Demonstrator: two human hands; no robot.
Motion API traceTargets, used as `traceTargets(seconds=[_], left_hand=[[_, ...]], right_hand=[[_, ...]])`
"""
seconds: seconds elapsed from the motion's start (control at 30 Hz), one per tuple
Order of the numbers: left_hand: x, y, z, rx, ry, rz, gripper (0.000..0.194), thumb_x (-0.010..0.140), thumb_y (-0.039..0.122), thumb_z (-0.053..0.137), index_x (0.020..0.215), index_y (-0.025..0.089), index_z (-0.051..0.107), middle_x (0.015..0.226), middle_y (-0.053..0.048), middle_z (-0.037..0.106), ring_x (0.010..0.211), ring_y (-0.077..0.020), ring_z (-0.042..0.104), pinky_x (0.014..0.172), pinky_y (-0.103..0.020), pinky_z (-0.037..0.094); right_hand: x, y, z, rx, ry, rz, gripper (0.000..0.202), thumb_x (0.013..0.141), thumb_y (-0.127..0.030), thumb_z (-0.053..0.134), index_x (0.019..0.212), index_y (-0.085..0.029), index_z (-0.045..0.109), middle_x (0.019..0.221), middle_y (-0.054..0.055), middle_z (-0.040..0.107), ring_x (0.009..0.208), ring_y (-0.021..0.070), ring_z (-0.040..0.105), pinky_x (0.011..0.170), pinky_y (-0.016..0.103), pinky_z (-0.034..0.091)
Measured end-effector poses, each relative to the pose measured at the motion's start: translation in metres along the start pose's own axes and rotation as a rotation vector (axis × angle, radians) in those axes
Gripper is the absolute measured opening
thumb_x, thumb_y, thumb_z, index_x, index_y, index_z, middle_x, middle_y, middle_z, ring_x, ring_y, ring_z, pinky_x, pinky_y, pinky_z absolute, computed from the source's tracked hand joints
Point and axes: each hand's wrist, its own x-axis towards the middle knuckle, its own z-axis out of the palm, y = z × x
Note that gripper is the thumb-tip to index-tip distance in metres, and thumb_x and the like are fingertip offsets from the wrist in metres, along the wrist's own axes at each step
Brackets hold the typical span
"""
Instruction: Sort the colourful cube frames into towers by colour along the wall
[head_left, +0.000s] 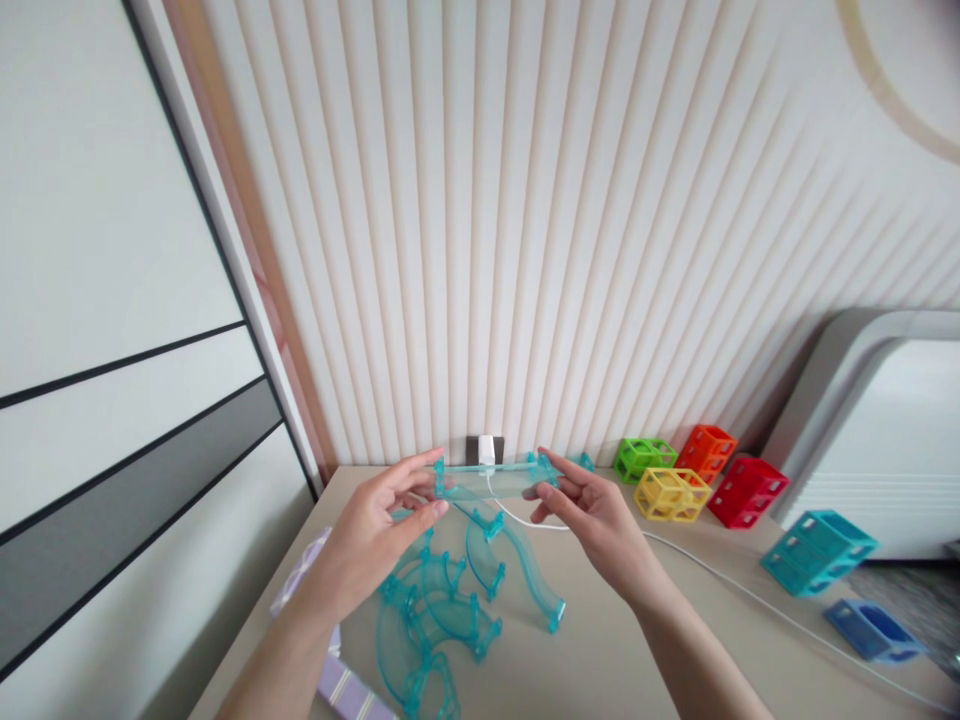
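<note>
Between my two hands is a straight, see-through teal track piece [491, 482], raised over the back of the table. My left hand [394, 505] grips its left end between thumb and fingers. The right end is pinched by my right hand [574, 495]. Below and toward me lies a loose heap of curved teal track pieces [450, 610], some overlapping. A longer wavy teal piece [536, 580] rests at the right of that heap. Small teal ends show behind my right hand, mostly hidden.
Green [645, 458], yellow [671, 493], orange [706, 452], red [748, 491], teal [819, 552] and blue block frames [874, 630] stand to the right. A white charger [486, 450] sits in the wall socket, its cable crossing the table [600, 640]. Purple striped strips [352, 690] lie front left.
</note>
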Motion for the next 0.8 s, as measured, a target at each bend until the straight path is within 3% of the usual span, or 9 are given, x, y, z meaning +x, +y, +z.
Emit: traceTargets(seconds=[0.17,0.5,0.8], left_hand=[[-0.008,0.009,0.0,-0.014,0.03,-0.007,0.062,0.085,0.052,0.075,0.139,0.027,0.061,0.121,-0.009,0.073,0.113,-0.025,0.068,0.09,-0.032,0.059],[-0.025,0.028,0.016,-0.103,0.081,0.089,0.054,0.083,0.046,0.078,0.13,0.025,0.065,0.102,-0.005,0.073,0.089,-0.0186,0.069,0.074,-0.025,0.06],[-0.024,0.024,0.016,-0.069,0.059,0.107,0.054,0.084,0.048,0.077,0.131,0.026,0.064,0.101,-0.005,0.073,0.089,-0.0189,0.068,0.072,-0.025,0.06]], right_hand=[[-0.003,-0.001,0.004,-0.02,-0.01,0.005,0.088,0.083,-0.064,0.074,0.146,-0.007,0.052,0.086,0.01,0.079,0.078,0.0238,0.073,0.081,0.041,0.055],[-0.003,0.001,0.004,-0.048,-0.05,-0.002,0.082,0.087,-0.064,0.069,0.146,-0.008,0.053,0.081,0.009,0.077,0.079,0.0241,0.072,0.076,0.038,0.054],[-0.002,0.004,0.004,-0.086,-0.062,-0.005,0.08,0.088,-0.066,0.067,0.146,-0.011,0.055,0.087,0.01,0.079,0.079,0.0245,0.073,0.077,0.039,0.056]])
